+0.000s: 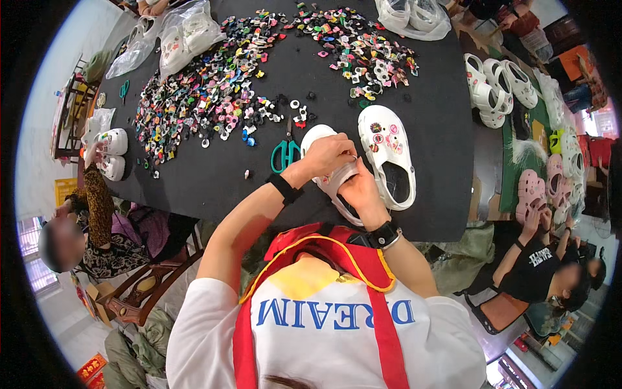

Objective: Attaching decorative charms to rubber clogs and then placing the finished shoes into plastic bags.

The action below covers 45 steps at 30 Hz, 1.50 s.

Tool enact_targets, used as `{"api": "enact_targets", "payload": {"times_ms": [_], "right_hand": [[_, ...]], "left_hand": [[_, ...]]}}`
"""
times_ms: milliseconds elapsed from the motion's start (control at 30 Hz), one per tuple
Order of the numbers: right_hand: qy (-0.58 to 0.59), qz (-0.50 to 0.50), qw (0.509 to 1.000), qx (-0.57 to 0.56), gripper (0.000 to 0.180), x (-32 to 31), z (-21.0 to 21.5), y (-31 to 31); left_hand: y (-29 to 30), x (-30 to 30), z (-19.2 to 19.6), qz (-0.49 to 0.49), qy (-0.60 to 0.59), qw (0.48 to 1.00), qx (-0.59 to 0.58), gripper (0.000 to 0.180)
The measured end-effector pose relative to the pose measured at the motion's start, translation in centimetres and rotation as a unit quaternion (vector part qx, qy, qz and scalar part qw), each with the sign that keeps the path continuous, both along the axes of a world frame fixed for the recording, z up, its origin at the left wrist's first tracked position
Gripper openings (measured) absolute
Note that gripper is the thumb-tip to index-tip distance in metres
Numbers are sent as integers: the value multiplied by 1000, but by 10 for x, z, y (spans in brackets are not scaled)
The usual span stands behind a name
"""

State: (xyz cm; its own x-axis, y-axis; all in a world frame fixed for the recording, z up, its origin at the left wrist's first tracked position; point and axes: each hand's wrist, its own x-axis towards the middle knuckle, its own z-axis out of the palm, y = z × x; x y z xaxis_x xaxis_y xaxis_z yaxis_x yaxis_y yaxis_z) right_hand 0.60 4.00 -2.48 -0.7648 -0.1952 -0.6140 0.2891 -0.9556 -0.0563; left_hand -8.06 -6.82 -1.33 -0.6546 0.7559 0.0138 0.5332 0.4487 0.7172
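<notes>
My left hand (329, 155) rests on top of a white clog (315, 136) lying on the black table (214, 175), fingers curled over its upper. My right hand (360, 190) grips the same clog from the near side at its strap end. A second white clog (387, 152) with several small coloured charms pressed into its top lies just to the right of my hands. Green-handled scissors (285, 153) lie to the left of my left hand.
Heaps of small coloured charms (207, 97) cover the far table, another heap (363, 48) to the right. Plastic bags of white clogs (184, 35) sit at the back. More white clogs (495, 87) and pink ones (532, 191) lie at right. Seated persons flank both sides.
</notes>
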Motion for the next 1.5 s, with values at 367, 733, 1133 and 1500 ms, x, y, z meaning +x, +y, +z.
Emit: {"api": "enact_targets", "payload": {"times_ms": [367,733,1133,1500], "right_hand": [[-41,-1,998,52,33,3,-1,-1],[69,106,990,58,45,1,5,5],[108,153,969,160,36,5,-13,-3],[136,138,965,174,34,2,-19,-2]], "left_hand": [[-4,16,-2,-34,178,981,69,15],[-59,-14,6,350,-367,780,367,19],[-106,16,-4,362,-426,790,250,23],[-76,34,-1,252,-121,960,28,37]]}}
